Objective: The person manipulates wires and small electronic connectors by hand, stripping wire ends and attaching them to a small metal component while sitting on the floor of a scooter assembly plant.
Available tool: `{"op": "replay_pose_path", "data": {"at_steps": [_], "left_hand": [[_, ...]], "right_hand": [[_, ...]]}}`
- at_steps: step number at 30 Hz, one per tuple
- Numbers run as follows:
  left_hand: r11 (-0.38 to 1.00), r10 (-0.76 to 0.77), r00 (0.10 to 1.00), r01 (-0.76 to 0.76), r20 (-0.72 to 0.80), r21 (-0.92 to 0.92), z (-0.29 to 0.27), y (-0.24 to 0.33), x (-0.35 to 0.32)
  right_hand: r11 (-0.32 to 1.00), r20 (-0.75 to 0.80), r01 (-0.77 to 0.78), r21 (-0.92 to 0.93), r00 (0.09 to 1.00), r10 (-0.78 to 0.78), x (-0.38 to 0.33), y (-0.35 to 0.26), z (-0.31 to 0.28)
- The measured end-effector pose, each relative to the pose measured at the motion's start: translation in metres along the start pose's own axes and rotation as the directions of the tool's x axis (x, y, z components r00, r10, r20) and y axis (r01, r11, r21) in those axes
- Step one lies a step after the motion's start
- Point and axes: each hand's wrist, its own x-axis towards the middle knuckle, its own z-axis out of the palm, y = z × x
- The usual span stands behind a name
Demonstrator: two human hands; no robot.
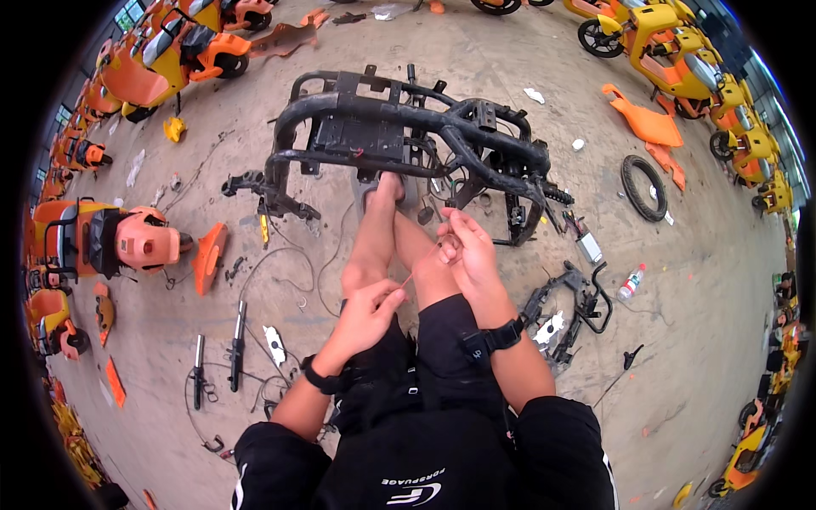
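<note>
A thin reddish wire (410, 279) runs between my two hands above my knees. My left hand (371, 311) is closed, with thumb and fingertips pinched at the wire's near end. Higher up and to the right, my right hand (468, 246) is closed too, its fingers curled around the other end. Whether anything else is in the fingers is too small to make out. Beyond my hands, a black scooter frame (387, 110) lies on the floor, with my feet against its near side.
On the left lie two shock-absorber tubes (236, 344) and loose cables. At right are a smaller black metal frame (568, 306), a silver box with wires (588, 247), a plastic bottle (631, 282) and a tyre (643, 188). Yellow and orange scooters (166, 55) line the sides.
</note>
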Motion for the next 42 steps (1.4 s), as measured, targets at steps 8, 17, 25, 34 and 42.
{"op": "replay_pose_path", "data": {"at_steps": [8,17,25,34,42], "left_hand": [[0.99,-0.095,0.988,0.081,0.118,0.118,-0.016,0.015,-0.053],[0.925,0.309,0.951,-0.293,0.031,-0.242,0.018,0.056,-0.048],[0.981,0.19,0.975,-0.193,0.117,0.019,0.022,0.061,-0.072],[0.944,0.328,0.938,-0.32,-0.117,0.079,0.024,0.049,-0.078],[0.901,0.431,0.867,-0.4,-0.251,0.165,0.027,0.043,-0.077]], "right_hand": [[0.999,0.032,0.039,-0.014,0.999,-0.038,-0.073,-0.018,0.031],[0.983,0.209,0.013,-0.184,0.978,0.027,-0.121,-0.007,0.043],[0.949,0.402,-0.285,0.134,0.891,0.211,-0.134,-0.012,0.031],[0.997,0.431,-0.064,0.04,0.902,0.041,-0.145,0.014,0.027],[0.999,0.432,0.046,0.022,0.9,-0.051,-0.147,0.023,0.032]]}}
